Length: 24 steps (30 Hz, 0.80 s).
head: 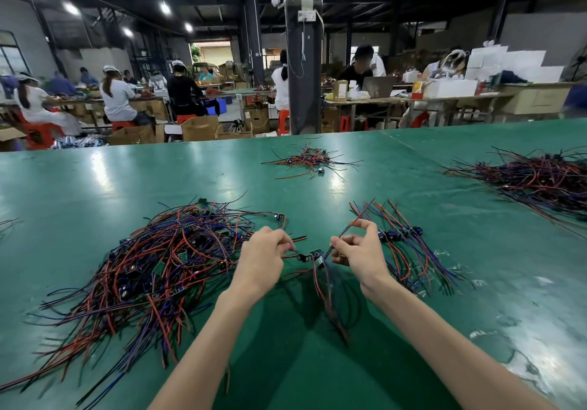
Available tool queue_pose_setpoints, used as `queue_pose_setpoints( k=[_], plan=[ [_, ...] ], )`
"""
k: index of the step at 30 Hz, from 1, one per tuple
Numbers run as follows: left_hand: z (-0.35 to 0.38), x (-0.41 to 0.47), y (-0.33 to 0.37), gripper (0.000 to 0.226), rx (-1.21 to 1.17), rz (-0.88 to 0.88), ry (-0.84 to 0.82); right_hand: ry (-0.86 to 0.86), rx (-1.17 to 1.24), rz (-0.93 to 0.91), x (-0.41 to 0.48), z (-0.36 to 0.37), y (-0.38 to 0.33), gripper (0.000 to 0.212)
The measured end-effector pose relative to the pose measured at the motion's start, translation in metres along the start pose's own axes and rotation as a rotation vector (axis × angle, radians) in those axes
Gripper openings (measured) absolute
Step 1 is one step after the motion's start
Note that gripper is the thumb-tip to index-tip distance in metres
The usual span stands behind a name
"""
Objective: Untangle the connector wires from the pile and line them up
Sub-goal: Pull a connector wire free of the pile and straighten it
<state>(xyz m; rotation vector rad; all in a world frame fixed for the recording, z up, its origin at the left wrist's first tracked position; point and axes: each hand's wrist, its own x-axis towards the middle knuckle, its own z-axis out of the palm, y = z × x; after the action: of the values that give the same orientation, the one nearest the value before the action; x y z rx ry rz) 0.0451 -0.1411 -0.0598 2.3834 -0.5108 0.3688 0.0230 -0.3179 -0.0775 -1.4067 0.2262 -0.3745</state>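
A large tangled pile of red, blue and black connector wires [152, 266] lies on the green table [95, 180] to my left. A lined-up row of wires [409, 244] lies to my right. Between them, above the table, my left hand [265, 258] pinches the wires of a connector piece [317, 258], whose loose wires hang down, blurred. My right hand [357, 250] pinches thin wires of the same bunch, one strand sticking up past its fingers.
A small wire pile [309, 160] lies farther back in the middle. Another big heap [540, 180] sits at the far right. Scuffed patches mark the table's right front. Beyond the table's far edge, people work at benches around a dark pillar [301, 60].
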Motion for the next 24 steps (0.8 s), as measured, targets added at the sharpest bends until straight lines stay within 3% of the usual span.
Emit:
queue_pose_setpoints(
  k=[8,16,18,20,24],
  plan=[
    [-0.006,0.003,-0.017,0.017,0.483,-0.169,0.266,-0.025,0.041,0.069,0.002,0.0,-0.003,0.023],
    [-0.015,0.003,-0.032,0.038,0.53,-0.353,0.379,-0.028,0.013,0.093,0.001,0.0,-0.007,0.009],
    [-0.015,0.002,-0.028,0.038,0.539,-0.279,0.414,-0.041,0.014,0.094,0.001,0.0,-0.007,0.009],
    [-0.01,0.003,-0.018,0.03,0.466,-0.09,0.384,-0.063,0.0,0.091,0.0,0.0,-0.008,0.01],
    [0.015,-0.003,0.002,0.028,0.271,0.185,0.043,-0.17,0.034,0.093,-0.006,0.003,-0.01,0.012]
  ],
)
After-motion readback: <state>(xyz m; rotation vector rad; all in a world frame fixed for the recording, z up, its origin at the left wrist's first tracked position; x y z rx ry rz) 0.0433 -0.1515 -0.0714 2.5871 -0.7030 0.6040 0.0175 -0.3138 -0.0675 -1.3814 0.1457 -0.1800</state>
